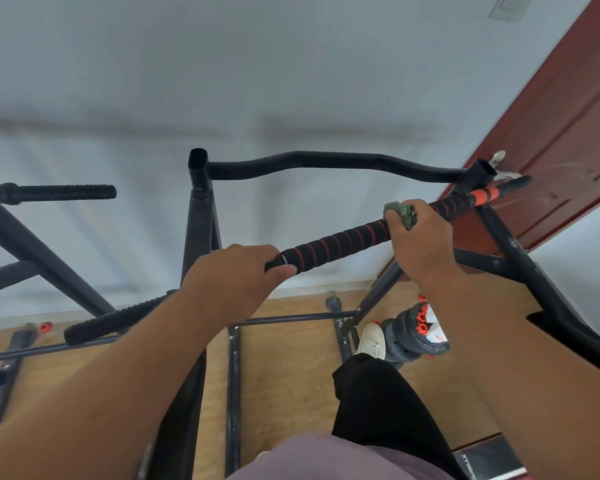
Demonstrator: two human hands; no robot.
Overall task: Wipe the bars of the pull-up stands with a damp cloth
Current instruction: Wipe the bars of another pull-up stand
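Mid-wipe on the padded bar [340,242], black foam with orange spiral. Right hand [418,237] wrapped around it partway along, fingers clamped on the cloth [400,213], green and bunched against the foam. Left hand [236,275] gripping the bar's near end, steadying. Likely still to do: orange far end, curved top bar [326,161], second stand [49,194] at left. Progress not judgeable by sheen.

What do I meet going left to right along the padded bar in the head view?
left hand gripping the end → bare stretch of striped bar → right hand holding the cloth → orange section
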